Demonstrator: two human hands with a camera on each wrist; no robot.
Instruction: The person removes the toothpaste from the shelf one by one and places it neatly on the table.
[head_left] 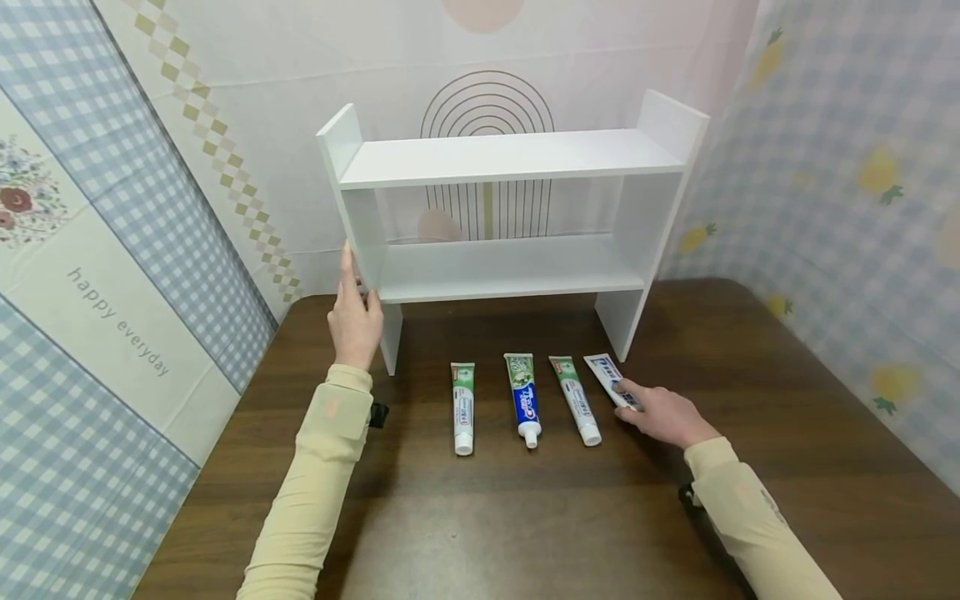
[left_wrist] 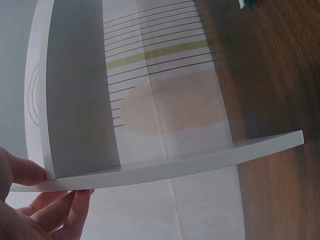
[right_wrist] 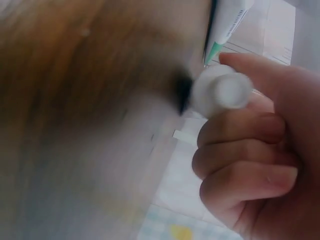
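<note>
A white two-tier shelf point(head_left: 510, 158) stands on the brown table. My left hand point(head_left: 356, 329) grips its left side panel point(left_wrist: 200, 170), thumb point(left_wrist: 27, 171) on one face and fingers on the other. In front of the shelf my right hand point(head_left: 663, 414) holds a white-and-blue toothpaste tube point(head_left: 606, 372) near its cap end; in the right wrist view the white cap point(right_wrist: 232, 91) shows beside curled fingers. To its left lie a green-and-white toothpaste tube point(head_left: 576, 400), a green-and-blue one point(head_left: 522, 398) and another green-and-white one point(head_left: 463, 408).
The brown wooden table point(head_left: 465, 525) spreads out in front of the shelf. Behind hangs a patterned pale cloth point(head_left: 300, 150), with blue checked cloths at the left point(head_left: 67, 400) and right point(head_left: 825, 233).
</note>
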